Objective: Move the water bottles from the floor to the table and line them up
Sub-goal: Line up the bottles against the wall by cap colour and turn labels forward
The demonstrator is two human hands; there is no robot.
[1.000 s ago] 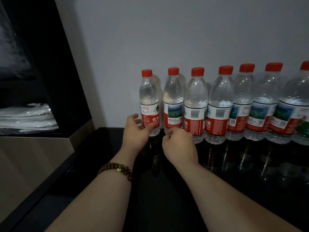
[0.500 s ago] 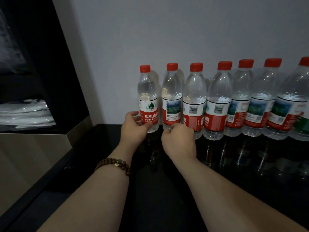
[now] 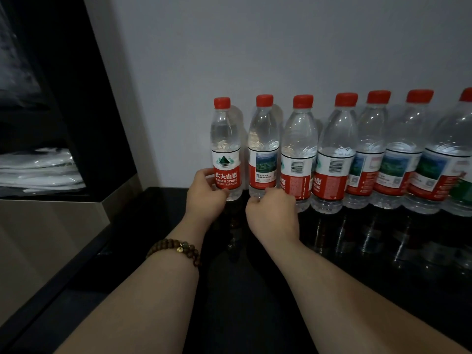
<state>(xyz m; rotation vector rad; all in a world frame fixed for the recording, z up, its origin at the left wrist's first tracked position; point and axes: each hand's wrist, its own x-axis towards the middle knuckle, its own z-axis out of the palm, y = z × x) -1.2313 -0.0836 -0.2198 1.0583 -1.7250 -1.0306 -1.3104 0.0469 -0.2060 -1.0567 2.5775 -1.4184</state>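
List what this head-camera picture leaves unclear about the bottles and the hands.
Head view:
- Rightmost bottle: cut off by the right edge.
- Second bottle, its base: hidden behind the right hand.
- Right hand's grip: its knuckles hide the fingertips.
- White bundle at left: too dim to identify.

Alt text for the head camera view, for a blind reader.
On a glossy black table, the left hand grips the leftmost bottle in a row of red-capped water bottles; the right hand pinches the second bottle low down. A pale wall stands behind.
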